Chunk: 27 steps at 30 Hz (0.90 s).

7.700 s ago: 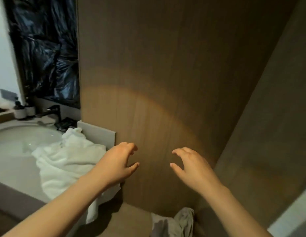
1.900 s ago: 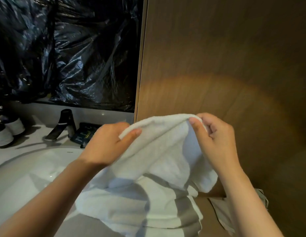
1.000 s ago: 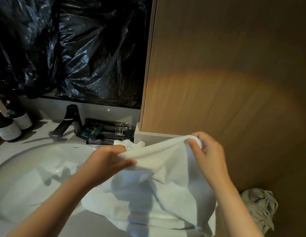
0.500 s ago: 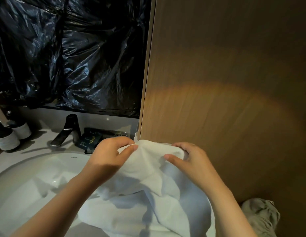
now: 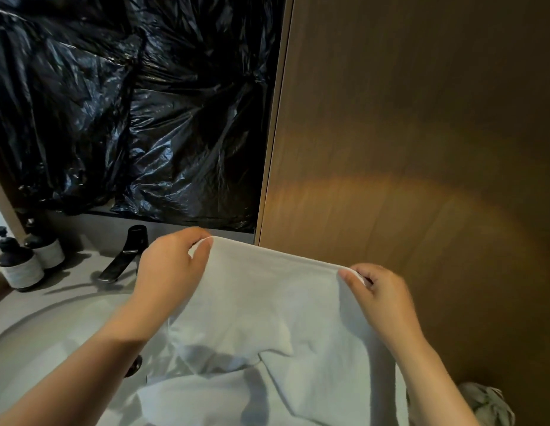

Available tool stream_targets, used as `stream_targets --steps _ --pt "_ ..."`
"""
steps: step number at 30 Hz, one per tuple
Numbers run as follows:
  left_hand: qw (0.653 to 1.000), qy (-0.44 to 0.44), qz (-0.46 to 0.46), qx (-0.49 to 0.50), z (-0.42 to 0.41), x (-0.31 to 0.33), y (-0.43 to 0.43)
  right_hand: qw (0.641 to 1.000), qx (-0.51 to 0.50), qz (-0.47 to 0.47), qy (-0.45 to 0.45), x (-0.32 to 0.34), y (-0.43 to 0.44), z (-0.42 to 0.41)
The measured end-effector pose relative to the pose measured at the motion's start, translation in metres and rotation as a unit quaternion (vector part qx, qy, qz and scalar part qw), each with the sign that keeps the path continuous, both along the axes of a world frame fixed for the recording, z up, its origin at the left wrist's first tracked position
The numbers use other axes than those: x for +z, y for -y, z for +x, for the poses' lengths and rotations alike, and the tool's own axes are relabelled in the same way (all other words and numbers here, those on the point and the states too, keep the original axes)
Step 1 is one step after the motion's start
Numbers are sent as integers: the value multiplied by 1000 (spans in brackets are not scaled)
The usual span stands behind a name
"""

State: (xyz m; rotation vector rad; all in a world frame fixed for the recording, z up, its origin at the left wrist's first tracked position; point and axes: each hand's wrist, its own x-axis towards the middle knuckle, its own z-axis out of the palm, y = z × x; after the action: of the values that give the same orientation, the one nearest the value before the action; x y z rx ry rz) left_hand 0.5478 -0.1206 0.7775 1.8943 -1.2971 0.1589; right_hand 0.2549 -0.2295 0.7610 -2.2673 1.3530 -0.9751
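A towel [image 5: 267, 305] hangs in the middle, held up by its top edge, with the left grip [image 5: 172, 272] pinching its left corner and the right grip [image 5: 382, 298] its right corner. Its lower part drapes into a sink [image 5: 28, 333] set in the tabletop [image 5: 68, 282] at lower left. A faucet [image 5: 126, 256] stands behind the sink, and two bottles [image 5: 20, 267] stand side by side left of the faucet. Plastic sheeting [image 5: 129, 103] covers the wall behind them. A wall panel [image 5: 406, 133] fills the right side, with a crumpled cloth [image 5: 488, 404] at its foot, right of the towel.

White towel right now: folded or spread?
Spread: the towel hangs from its taut top edge, pinched by the left hand and right hand; lower part rumpled over the sink.
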Motion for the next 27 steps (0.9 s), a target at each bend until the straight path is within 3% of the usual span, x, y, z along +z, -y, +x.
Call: stream_targets --steps 4,12,14,18,24,27 --pt "999 -25 12 -21 -6 -7 2 997 -13 13 70 -3 -9 -3" --pt "993 -45 -105 -15 -3 38 15 978 -31 -107 174 51 -10 3" --pt "997 -42 -71 -3 -5 38 17 989 -32 -69 127 52 -6 5" --pt "996 0 87 33 -20 14 16 999 -19 -14 43 28 -8 9" --pt "985 -80 -4 -154 -55 -2 7 996 64 -6 66 10 -23 17" --pt "970 -91 -2 -227 -65 -3 7 992 99 -10 77 13 -27 18"
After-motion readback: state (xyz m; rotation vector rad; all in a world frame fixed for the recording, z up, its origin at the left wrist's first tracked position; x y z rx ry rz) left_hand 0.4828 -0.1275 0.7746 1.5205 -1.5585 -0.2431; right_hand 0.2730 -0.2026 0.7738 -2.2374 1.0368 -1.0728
